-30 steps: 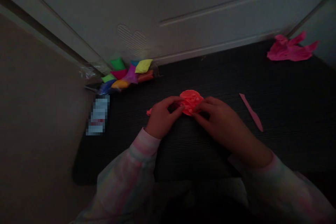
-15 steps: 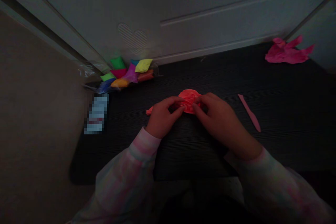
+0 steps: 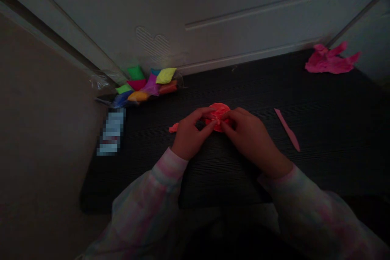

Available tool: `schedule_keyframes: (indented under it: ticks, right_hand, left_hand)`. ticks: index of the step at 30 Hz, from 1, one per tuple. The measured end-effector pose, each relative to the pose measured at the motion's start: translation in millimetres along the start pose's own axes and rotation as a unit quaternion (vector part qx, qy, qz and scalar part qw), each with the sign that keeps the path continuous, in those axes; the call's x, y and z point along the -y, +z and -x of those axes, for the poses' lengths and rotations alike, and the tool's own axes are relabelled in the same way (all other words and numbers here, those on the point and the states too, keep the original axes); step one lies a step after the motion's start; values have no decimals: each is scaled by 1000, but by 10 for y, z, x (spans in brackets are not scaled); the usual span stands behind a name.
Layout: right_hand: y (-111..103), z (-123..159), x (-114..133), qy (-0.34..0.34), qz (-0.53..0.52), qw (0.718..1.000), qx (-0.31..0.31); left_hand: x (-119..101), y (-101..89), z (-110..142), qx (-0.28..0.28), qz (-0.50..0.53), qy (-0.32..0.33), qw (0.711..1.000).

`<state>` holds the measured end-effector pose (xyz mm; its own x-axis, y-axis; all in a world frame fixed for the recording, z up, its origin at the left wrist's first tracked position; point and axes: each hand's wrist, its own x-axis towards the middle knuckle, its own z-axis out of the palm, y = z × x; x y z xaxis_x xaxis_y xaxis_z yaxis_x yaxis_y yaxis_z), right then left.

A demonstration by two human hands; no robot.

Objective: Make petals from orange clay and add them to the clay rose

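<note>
A crumpled lump of orange-red clay point(image 3: 218, 113) lies on the dark mat point(image 3: 319, 130) in front of me. My left hand point(image 3: 190, 134) pinches its left side with thumb and fingers closed on it. From the right, my right hand point(image 3: 245, 134) presses fingers and thumb onto the same lump. Both hands cover its near half. A small scrap of the same orange clay point(image 3: 174, 128) sits just left of my left hand.
A pink plastic modelling knife point(image 3: 287, 129) lies to the right of my hands. A pile of coloured clay packets point(image 3: 146, 85) sits at the back left by the wall. A crumpled pink wrapper point(image 3: 330, 60) lies at the far right. A blurred card point(image 3: 110, 132) rests at the mat's left edge.
My hands have closed in further over the clay lump, folding it smaller; less of it shows now. My right hand shifted slightly left.
</note>
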<state>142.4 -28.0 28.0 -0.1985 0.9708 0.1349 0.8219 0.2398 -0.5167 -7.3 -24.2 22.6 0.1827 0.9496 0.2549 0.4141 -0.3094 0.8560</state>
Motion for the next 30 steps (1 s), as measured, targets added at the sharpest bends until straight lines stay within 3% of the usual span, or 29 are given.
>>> schedule_keyframes:
  ticks: [9,13,18,30]
  right_hand:
    - [-8,7,-16,-13,-30,999,0]
    - [-34,45,-18,-22,-56,998,-31]
    - [-40,68,-9,-40,-55,998,-5]
    - [15,31,18,-83,14,996,-10]
  left_hand:
    - [-18,-5,-5,6,-65,17,998]
    - [-2,-51,-20,-42,-31,-14,999]
    - [45,-93,-35,-70,24,-58,996]
    - [37,-28,-25,-44,111,-134,984]
